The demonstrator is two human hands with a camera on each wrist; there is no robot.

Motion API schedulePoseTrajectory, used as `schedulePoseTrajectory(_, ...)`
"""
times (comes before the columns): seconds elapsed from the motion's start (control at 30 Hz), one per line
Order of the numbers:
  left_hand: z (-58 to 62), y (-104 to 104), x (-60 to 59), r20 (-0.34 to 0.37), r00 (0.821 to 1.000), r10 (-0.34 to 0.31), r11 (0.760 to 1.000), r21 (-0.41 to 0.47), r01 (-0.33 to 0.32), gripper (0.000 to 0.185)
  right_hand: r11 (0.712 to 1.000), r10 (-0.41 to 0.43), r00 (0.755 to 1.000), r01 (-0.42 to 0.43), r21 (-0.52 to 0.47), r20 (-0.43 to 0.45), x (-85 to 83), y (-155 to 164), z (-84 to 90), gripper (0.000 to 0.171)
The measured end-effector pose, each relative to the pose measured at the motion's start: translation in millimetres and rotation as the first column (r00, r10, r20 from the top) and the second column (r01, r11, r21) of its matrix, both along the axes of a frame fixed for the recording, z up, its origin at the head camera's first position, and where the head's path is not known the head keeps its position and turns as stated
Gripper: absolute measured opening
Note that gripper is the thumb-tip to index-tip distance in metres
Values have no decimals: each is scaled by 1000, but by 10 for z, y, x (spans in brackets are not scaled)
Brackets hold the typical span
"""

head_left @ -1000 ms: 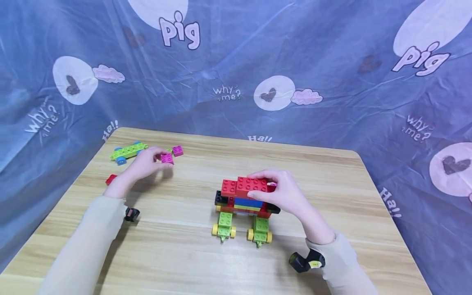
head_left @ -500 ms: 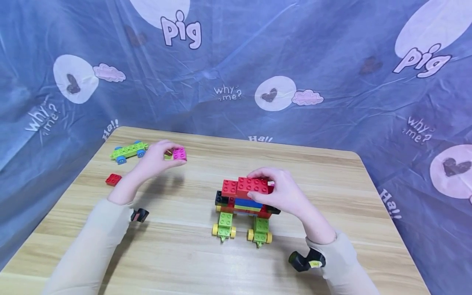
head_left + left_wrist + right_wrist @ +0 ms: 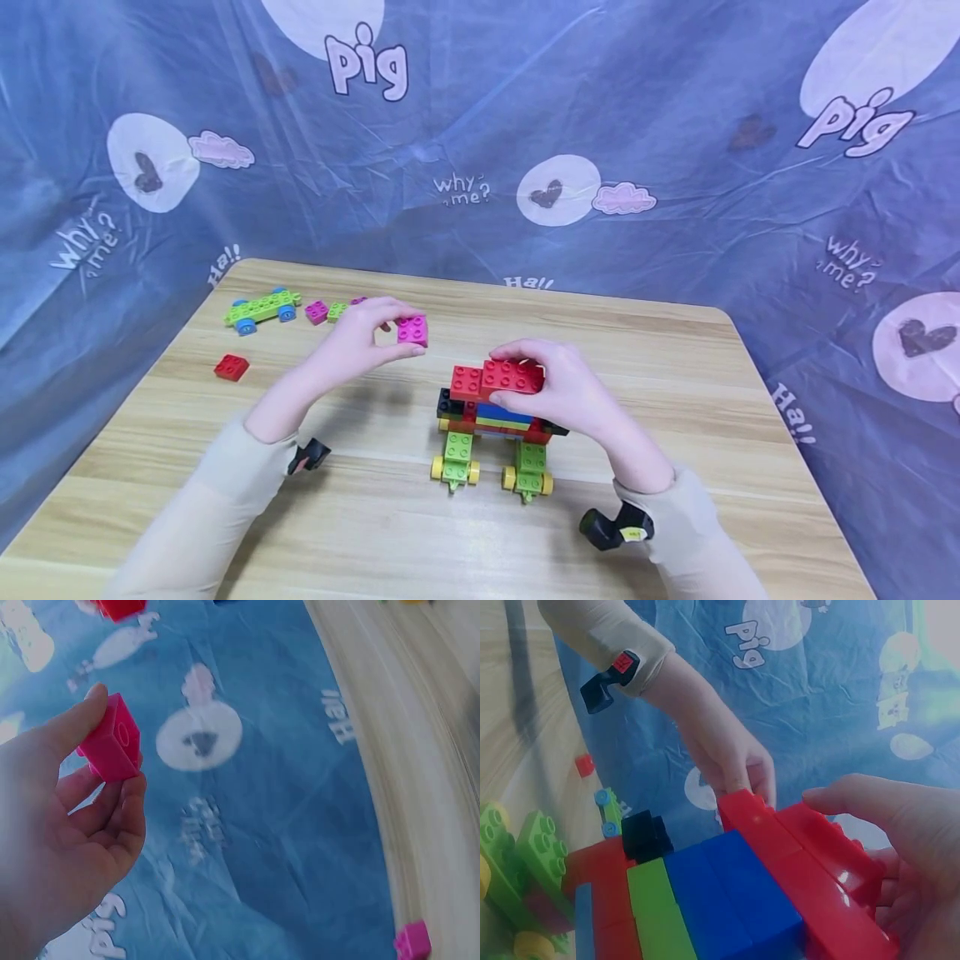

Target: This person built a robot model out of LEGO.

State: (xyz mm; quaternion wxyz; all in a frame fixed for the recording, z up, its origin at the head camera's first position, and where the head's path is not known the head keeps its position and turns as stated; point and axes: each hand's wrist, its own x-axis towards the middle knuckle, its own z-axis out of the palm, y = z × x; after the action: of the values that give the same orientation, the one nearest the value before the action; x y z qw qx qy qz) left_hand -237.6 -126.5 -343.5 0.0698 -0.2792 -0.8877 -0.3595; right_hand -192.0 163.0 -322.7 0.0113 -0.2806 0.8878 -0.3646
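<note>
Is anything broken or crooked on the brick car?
Nothing looks broken. The brick car stands level on its wheels while the right hand grips its red top bricks. The left hand pinches a pink brick in the air beside it.

Hidden / blurred bits
Right hand (image 3: 566,387) covers model's (image 3: 491,412) right end; desk (image 3: 420,712) smeared in left wrist view, red brick (image 3: 118,607) cut off.

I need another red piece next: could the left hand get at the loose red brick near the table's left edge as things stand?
Probably not yet: the left hand already pinches a pink brick. The way to the red brick looks free, with bare table around it.
</note>
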Motion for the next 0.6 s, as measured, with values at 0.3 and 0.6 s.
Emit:
schedulePoseTrajectory(0.3,63,192,203,-40,997,-70,997,41,72,47,999,-12,1000,12,38,16,-16,-105,40,46)
schedulePoseTrajectory(0.6,65,288,315,-45,991,-127,991,35,129,46,995,-61,997,57,83,47,-26,-133,-4,42)
